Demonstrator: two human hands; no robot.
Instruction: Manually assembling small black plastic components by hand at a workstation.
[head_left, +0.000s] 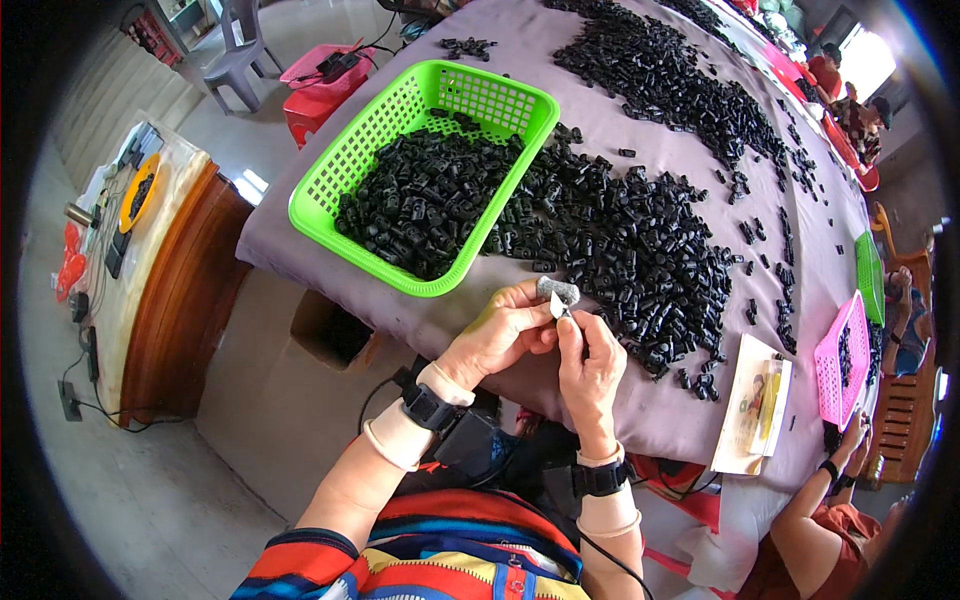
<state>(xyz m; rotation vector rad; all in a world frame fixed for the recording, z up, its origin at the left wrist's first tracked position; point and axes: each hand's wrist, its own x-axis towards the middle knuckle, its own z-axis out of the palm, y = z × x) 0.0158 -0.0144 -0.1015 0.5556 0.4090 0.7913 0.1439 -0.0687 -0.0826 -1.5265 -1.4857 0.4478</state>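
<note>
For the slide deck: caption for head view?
Both hands trim a small grey part beside a green basket of black plastic pieces.

One bright green perforated plastic basket (pixel 420 175) stood near the left edge of the purple-covered table (pixel 480 330), heaped with small black plastic parts (pixel 430 200) too many to count. A second green basket (pixel 868 275) and one pink basket (pixel 842 358) sat at the right edge. One pale paper packet (pixel 752 405) lay by the near edge.

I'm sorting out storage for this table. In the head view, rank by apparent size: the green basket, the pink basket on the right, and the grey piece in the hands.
1. green basket
2. pink basket, though fisheye shrinks it near the rim
3. grey piece
</note>
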